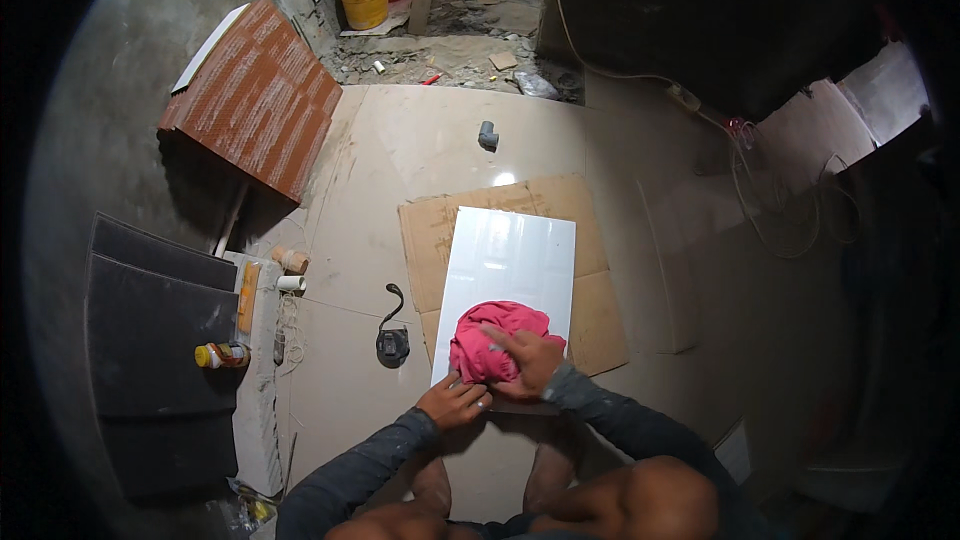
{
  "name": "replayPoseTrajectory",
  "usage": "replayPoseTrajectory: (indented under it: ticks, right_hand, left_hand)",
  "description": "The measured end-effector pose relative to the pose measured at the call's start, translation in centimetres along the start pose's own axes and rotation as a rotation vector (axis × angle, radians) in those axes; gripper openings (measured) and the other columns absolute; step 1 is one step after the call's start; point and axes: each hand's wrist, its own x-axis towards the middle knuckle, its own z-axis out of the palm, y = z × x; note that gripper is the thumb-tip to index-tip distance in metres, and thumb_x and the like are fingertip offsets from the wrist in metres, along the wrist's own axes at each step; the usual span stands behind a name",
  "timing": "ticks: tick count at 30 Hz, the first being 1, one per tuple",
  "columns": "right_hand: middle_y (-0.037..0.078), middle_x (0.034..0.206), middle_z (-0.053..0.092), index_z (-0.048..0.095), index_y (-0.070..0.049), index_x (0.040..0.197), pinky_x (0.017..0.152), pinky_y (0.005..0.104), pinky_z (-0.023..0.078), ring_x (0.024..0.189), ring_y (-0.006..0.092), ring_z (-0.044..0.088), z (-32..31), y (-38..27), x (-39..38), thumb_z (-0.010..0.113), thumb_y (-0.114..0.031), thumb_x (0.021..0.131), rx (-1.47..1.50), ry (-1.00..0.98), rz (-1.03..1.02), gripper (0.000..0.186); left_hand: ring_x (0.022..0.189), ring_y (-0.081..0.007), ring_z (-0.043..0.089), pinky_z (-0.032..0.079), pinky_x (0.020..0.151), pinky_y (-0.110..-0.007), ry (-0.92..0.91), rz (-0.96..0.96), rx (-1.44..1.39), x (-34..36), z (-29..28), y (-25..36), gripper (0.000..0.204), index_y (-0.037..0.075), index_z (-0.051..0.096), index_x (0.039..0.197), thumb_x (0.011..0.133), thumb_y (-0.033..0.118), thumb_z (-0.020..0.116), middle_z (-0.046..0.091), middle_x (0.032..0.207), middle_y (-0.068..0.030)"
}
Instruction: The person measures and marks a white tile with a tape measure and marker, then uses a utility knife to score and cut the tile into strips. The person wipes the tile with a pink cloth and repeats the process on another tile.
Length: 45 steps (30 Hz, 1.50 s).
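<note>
A glossy white rectangular tile [520, 250] lies on a flattened sheet of brown cardboard [425, 225] in front of me. On the tile's near half is a bunched pink cloth [500, 318]. My right hand [532, 364] presses into the cloth and grips it, with a finger stretched across its folds. My left hand [455, 402] is curled at the tile's near left corner, its fingertips close to the cloth's lower edge. The undersides of its fingers are hidden. My knees are just behind the tile's near edge.
A black coiled device [392, 342] lies left of the cardboard, and a grey pipe fitting [488, 135] beyond it. Dark panels [160, 340], a yellow-capped bottle [222, 355] and a stack of reddish tiles [255, 100] line the left. A yellow bucket [364, 2] stands far back.
</note>
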Motion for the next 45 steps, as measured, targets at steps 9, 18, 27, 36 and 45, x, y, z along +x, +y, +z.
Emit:
replayPoseTrajectory:
  ticks: [9, 18, 27, 36, 45]
  right_hand:
    - [0.010, 0.087, 0.054, 0.056, -0.024, 0.147, 0.055, 0.0422, 0.049, 0.075, 0.0284, 0.061, 1.5, 4.5, 1.8, 0.081, -0.026, 0.066, -0.223, 0.059, -0.083, 0.085]
    - [0.019, 0.103, 0.069, 0.064, -0.021, 0.137, 0.077, 0.0469, 0.058, 0.093, 0.0380, 0.070, -7.2, 18.0, 10.6, 0.082, -0.028, 0.071, -0.325, 0.343, 0.411, 0.069]
    - [0.018, 0.105, 0.075, 0.069, -0.009, 0.125, 0.069, 0.0428, 0.062, 0.079, 0.0313, 0.075, -1.4, 4.6, 8.2, 0.086, -0.031, 0.071, 0.106, 0.207, 0.026, 0.061]
    - [0.013, 0.105, 0.072, 0.067, -0.015, 0.128, 0.082, 0.0500, 0.056, 0.097, 0.0349, 0.071, 5.2, 11.0, 19.1, 0.075, -0.024, 0.078, -0.135, 0.161, 0.066, 0.052]
    - [0.015, 0.107, 0.073, 0.068, -0.020, 0.129, 0.080, 0.0490, 0.057, 0.093, 0.0337, 0.072, 1.8, 4.9, 19.1, 0.072, -0.028, 0.076, -0.080, -0.096, 0.102, 0.054]
  left_hand:
    - [0.133, -0.0316, 0.057, 0.042, 0.116, -0.051, -0.193, -0.122, 0.030, 0.4, -0.3, 1.7, 0.035, 0.002, 0.068, 0.122, 0.090, 0.014, 0.060, 0.063, 0.138, -0.0153]
    - [0.141, -0.0338, 0.052, 0.029, 0.121, -0.062, -0.307, -0.093, -0.146, 1.4, -3.0, -0.5, 0.042, -0.003, 0.065, 0.131, 0.094, 0.015, 0.055, 0.061, 0.144, -0.0181]
    - [0.144, -0.0316, 0.049, 0.030, 0.123, -0.054, -0.319, -0.326, -0.169, 0.0, -4.5, -1.0, 0.048, -0.002, 0.064, 0.133, 0.090, 0.017, 0.060, 0.058, 0.148, -0.0163]
    - [0.150, -0.0308, 0.039, 0.027, 0.125, -0.051, -0.392, -0.534, -0.166, -1.8, -2.2, 1.4, 0.051, -0.003, 0.062, 0.136, 0.087, 0.010, 0.061, 0.051, 0.155, -0.0164]
    - [0.154, -0.0298, 0.032, 0.024, 0.127, -0.049, -0.533, -0.584, -0.355, -1.1, -3.2, 0.7, 0.058, -0.002, 0.058, 0.141, 0.085, 0.009, 0.061, 0.044, 0.161, -0.0138]
